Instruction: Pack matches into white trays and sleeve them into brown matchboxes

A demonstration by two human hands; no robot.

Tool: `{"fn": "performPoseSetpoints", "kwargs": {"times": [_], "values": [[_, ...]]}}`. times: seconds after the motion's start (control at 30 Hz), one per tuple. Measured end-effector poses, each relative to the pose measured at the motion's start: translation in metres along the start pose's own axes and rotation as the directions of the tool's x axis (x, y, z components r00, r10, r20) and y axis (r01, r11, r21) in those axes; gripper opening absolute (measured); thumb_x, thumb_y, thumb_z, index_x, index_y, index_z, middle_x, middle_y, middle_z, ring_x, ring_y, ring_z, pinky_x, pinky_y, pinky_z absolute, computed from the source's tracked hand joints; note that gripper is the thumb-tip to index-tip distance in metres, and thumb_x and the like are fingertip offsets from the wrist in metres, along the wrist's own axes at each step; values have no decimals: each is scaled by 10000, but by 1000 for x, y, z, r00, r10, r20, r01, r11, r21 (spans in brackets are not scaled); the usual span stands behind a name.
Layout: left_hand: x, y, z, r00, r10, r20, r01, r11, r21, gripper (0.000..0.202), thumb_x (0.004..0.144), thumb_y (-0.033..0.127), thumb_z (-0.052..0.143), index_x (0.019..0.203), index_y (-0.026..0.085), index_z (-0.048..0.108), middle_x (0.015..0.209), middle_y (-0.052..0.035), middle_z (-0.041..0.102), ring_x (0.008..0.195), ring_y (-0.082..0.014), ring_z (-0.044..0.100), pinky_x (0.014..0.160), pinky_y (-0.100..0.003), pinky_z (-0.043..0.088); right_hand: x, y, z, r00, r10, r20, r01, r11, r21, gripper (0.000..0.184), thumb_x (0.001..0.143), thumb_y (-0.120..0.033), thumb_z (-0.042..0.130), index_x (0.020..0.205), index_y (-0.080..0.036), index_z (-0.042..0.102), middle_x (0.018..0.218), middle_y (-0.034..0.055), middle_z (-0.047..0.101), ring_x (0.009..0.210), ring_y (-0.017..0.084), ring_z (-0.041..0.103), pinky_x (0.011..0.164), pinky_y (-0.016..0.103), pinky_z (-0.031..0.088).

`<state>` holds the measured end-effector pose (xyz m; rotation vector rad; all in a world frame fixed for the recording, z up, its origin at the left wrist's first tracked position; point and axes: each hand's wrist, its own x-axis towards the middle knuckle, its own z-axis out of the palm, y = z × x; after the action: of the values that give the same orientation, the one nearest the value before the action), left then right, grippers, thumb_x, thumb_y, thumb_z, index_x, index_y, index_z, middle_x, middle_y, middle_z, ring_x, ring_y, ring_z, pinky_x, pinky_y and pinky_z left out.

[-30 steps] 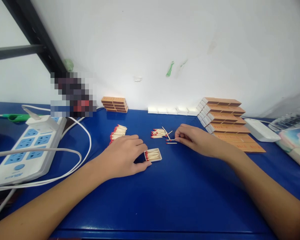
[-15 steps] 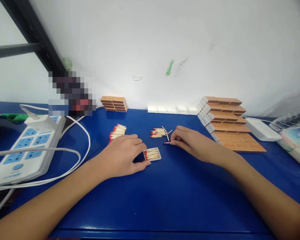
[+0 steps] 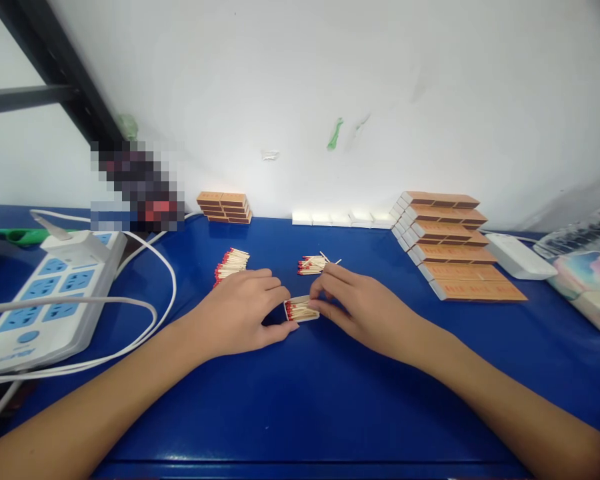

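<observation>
My left hand (image 3: 240,308) grips the left end of a small white matchbox tray (image 3: 311,318), thumb at the near side and fingers at the far side. Red-headed matches (image 3: 298,310) lie in the tray, heads to the left. Over its right end is my right hand (image 3: 363,303), thumb and fingers pinched on a match mostly hidden at the tray. Beyond the right hand's fingers lies a loose pile of matches (image 3: 309,265), a few of them crosswise. A larger match pile (image 3: 233,261) sits behind my left hand, partly covered by it.
Matchboxes are stacked in steps (image 3: 450,253) at the right, with a smaller matchbox stack (image 3: 224,207) at the back left. Several white trays (image 3: 330,219) line the wall. A power strip (image 3: 60,287) and white cables (image 3: 173,280) occupy the left. A tissue pack (image 3: 587,287) lies far right.
My right hand has moved left from beside the loose pile to the tray, carrying a match. My left hand stays on the tray. The view has shifted slightly.
</observation>
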<state>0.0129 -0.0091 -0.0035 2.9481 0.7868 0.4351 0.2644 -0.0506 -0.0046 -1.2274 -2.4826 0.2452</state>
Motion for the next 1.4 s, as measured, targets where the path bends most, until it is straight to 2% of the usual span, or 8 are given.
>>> {"fn": "performPoseSetpoints", "kwargs": {"times": [0.27,0.47,0.7,0.87,0.97,1.03,1.1,1.4], "values": [[1,0,0,1000,1,-2,-1,1000,-4,273,961,429,687,898,164,709,758,-10,630,747,-190,590,671,-332,437,-1,3,-1,993,31,112,-43,994,102,127,1067,-270,532,1029,-224,643,1038,60,663,745,158,611,646,301,457],[1,1,-1,1000,-12,15,12,1000,-5,288,967,439,678,891,163,705,770,-11,627,759,-188,592,685,-332,445,2,7,10,997,28,73,-36,994,104,158,1084,-275,513,1035,-211,648,1070,68,672,815,181,641,730,326,483],[1,0,-2,999,-21,29,21,1000,-2,268,959,427,693,917,164,719,777,-13,637,759,-185,597,683,-325,445,0,6,-2,998,20,61,-30,985,170,173,1066,-315,562,1010,-218,694,998,50,653,769,156,595,678,303,441],[0,1,-3,999,-15,33,15,1000,4,280,965,447,683,941,170,719,764,-11,636,757,-187,597,687,-325,444,1,28,-18,990,120,-68,-106,979,176,305,1080,-431,526,915,-231,687,854,36,621,732,168,562,682,318,440],[0,1,-3,999,-11,30,11,1000,4,285,976,448,671,954,169,724,770,-14,641,765,-187,599,690,-324,447,-1,57,-23,966,195,-170,-187,980,63,232,1079,-376,501,1051,-237,686,972,62,642,753,184,572,738,353,470],[0,1,-3,1000,-9,26,9,1000,8,283,979,448,669,960,171,726,775,-16,647,764,-184,599,689,-318,449,-3,74,-22,975,179,-132,-176,984,30,270,1074,-349,481,1272,-258,641,1158,100,629,816,203,604,790,390,500],[0,2,-3,1000,-8,25,8,1000,12,284,979,451,668,955,173,724,775,-17,650,765,-183,601,689,-314,451,-4,85,-19,983,173,-63,-172,985,26,323,1069,-359,478,1360,-283,597,1239,112,598,855,217,624,816,415,520],[1,2,-4,999,-12,41,12,1000,6,286,971,445,682,969,165,739,770,-19,648,770,-193,601,686,-323,449,-4,90,-13,969,246,39,-246,969,-15,233,1069,-404,450,1100,-241,613,1113,83,567,896,232,609,858,412,497]]}}
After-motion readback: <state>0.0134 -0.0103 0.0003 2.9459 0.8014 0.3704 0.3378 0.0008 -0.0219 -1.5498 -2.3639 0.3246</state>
